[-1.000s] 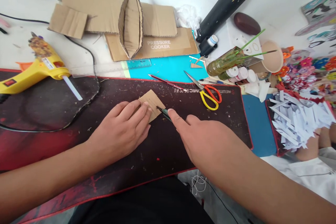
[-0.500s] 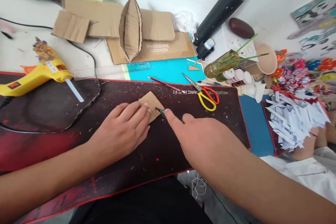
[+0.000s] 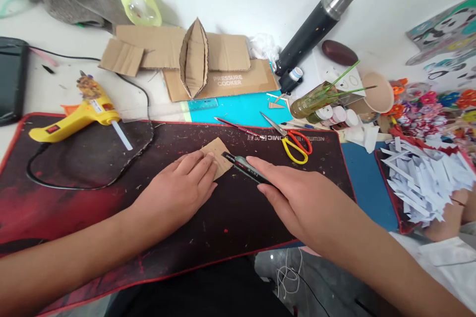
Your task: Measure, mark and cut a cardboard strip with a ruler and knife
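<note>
A small square of brown cardboard (image 3: 222, 163) lies on the dark desk mat (image 3: 223, 267). The fingers of my left hand (image 3: 176, 188) rest flat across its left part and press it down, covering some of it. My right hand (image 3: 305, 198) is closed around a dark utility knife (image 3: 250, 168). The knife's front end reaches the upper right part of the cardboard; whether the blade tip touches it I cannot tell. Just beyond are a red pencil (image 3: 236, 127) and scissors (image 3: 288, 141) with red and yellow handles.
To the left sits a yellow hot glue gun (image 3: 76, 119) with its cord looping over the mat. Farther back are cardboard pieces (image 3: 156, 44), a ruler (image 3: 201, 105) and a dark thermos (image 3: 308, 34). White paper strips (image 3: 427, 178) are heaped at the right, beside another person's arm.
My right hand has drawn back to the right, showing more of the knife's body. My left hand stays on the cardboard. The whole view has shifted a little.
</note>
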A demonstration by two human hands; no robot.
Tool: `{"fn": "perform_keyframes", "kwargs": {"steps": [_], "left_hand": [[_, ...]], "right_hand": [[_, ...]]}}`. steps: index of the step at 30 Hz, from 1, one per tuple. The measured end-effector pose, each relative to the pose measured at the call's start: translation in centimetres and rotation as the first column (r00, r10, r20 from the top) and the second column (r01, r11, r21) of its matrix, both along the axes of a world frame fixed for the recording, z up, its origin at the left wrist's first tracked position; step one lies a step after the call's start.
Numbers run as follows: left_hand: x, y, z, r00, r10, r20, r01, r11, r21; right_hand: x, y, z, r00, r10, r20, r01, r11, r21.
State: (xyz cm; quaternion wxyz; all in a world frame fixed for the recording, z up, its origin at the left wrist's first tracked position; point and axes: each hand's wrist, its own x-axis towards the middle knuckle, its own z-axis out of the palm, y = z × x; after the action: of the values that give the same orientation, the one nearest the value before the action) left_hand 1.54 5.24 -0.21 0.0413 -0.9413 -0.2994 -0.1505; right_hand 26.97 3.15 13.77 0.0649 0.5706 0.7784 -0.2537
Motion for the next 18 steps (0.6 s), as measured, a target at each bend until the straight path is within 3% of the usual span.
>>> {"fn": "perform_keyframes", "kwargs": {"steps": [3, 5, 7, 9, 11, 14, 18], "left_hand": [[-0.5, 0.3, 0.5, 0.994, -0.005, 0.110, 0.007, 1.000, -0.011], [-1.2, 1.1, 1.4, 0.983, 0.027, 0.181, -0.011, 0.996, -0.091], [-2.1, 2.3, 2.7, 0.965, 0.135, 0.225, -0.082, 0.971, -0.226], [-2.9, 3.8, 4.1, 0.916, 0.321, 0.241, -0.201, 0.886, -0.417], [-3.5, 5.3, 5.4, 0.839, 0.493, 0.230, -0.268, 0.743, -0.614], [-4.0, 6.7, 6.4, 0.761, 0.617, 0.202, -0.264, 0.578, -0.772], [-3.9, 6.9, 6.5, 0.740, 0.652, 0.168, -0.220, 0.471, -0.854]], "right_hand": [[0.4, -0.7, -1.1, 0.912, -0.210, -0.352, 0.223, 0.975, -0.005], [0.3, -0.9, -2.5, 0.738, -0.403, -0.541, 0.384, 0.910, -0.155], [0.1, -1.0, -4.3, 0.496, -0.557, -0.666, 0.443, 0.822, -0.358], [-0.1, -0.9, -6.3, 0.316, -0.641, -0.700, 0.457, 0.749, -0.480], [-0.3, -0.7, -8.0, 0.208, -0.671, -0.712, 0.461, 0.709, -0.533], [-0.6, -0.3, -9.6, 0.137, -0.678, -0.722, 0.445, 0.693, -0.567], [-1.3, 0.1, -10.3, 0.075, -0.687, -0.722, 0.400, 0.684, -0.610]]}}
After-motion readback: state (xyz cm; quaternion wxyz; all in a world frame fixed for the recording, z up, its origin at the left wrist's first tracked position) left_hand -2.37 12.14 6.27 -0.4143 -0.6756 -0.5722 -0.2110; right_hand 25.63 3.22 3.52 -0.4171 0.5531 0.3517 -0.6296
